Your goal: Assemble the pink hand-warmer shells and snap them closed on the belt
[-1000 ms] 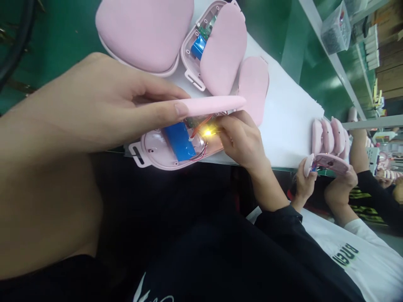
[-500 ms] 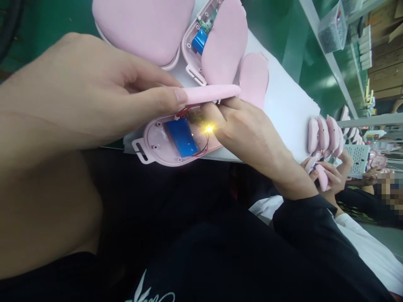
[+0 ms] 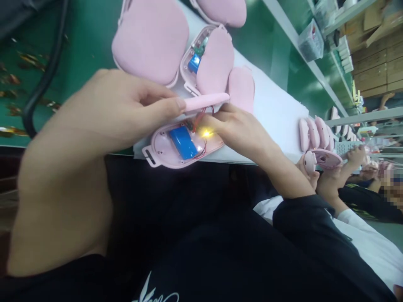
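Note:
My left hand [image 3: 126, 111] pinches the end of a pink cover [image 3: 206, 100], held tilted nearly edge-on. Below it lies an open pink shell [image 3: 160, 147] with a slotted tab at its near-left end. A blue battery pack [image 3: 184, 142] sits inside this shell, and thin red wires [image 3: 199, 119] run up toward the cover. A small yellow light [image 3: 206, 133] glows in the shell beside my right hand [image 3: 244, 130]. The right fingers are bent in between cover and shell; their tips, and whatever they grip, are hidden.
Behind my hands sit a large pink piece [image 3: 151, 42], another open shell with a pink cover [image 3: 217, 61] across it, and a smaller pink piece [image 3: 242, 88], all on a white sheet [image 3: 273, 109]. Rightward, a co-worker's hands [image 3: 327, 180] hold pink parts near a row of pink pieces [image 3: 315, 132].
The view has shifted, showing more of the table at left. My hands keep nearly the same hold; the red wires under the cover show more clearly. The co-worker's pink parts have turned and spread apart.

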Tool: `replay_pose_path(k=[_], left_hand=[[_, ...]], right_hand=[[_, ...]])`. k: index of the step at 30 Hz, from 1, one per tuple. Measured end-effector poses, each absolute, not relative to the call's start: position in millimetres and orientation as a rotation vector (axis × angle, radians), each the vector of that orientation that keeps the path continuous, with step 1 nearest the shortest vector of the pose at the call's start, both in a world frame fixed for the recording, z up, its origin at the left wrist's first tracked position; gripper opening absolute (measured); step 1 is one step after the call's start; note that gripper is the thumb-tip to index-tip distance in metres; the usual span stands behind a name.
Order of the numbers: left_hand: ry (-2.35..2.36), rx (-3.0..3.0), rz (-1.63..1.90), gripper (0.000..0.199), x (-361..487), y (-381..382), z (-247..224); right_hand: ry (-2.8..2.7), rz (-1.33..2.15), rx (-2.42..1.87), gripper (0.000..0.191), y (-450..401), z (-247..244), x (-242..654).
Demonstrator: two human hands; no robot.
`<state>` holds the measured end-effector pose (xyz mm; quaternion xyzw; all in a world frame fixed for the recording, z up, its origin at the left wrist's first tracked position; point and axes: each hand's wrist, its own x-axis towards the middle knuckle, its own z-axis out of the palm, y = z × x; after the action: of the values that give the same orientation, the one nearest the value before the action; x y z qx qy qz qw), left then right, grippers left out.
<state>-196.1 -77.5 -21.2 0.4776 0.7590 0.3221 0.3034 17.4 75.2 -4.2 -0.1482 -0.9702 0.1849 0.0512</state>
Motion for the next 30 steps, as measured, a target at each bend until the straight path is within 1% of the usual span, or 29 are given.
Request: replay_pose_path(k=[2,4,9,11,14,16,18,21,23,26,30], left_hand=[[1.946,1.276,0.924,0.076,-194,-80,-21],[1.924,1.277,0.991,0.069,-191,-84,-23],[2.005,1.304,1.009,0.065,-179,-93,-20],[2.034,1.299,0.995,0.065,-174,-94,-15],[2.056,1.269,0.977,0.062,-169,-94,-8],[2.057,1.268,0.985,0.059,-167,-93,-7],[2.068,1.294,0.996,0.057,-167,-93,-9],[2.117,1.332,0.987,0.058,-168,-93,-15],[2.14,1.323,0.972,0.059,-168,-93,-18],[2.157,1.296,0.975,0.058,-168,-94,-22],[2.186,1.326,1.007,0.054,-165,-97,-23]], right_hand=[[-2.915,0.475,-0.439,0.016,63,-1,29],[-2.783,0.554,-0.53,0.015,45,-3,40],[-2.319,1.377,-0.81,0.039,7,-26,37],[-2.172,1.547,-0.888,0.039,4,-29,26],[-2.192,1.619,-0.896,0.031,12,-22,17],[-2.336,1.481,-0.849,0.023,24,-17,21],[-2.497,1.187,-0.74,0.017,39,-18,29],[-2.654,0.736,-0.513,0.019,61,-31,39],[-2.728,0.538,-0.434,0.024,72,-42,40],[-2.799,0.37,-0.393,0.027,81,-54,37],[-2.803,0.272,-0.301,0.031,83,-60,34]])
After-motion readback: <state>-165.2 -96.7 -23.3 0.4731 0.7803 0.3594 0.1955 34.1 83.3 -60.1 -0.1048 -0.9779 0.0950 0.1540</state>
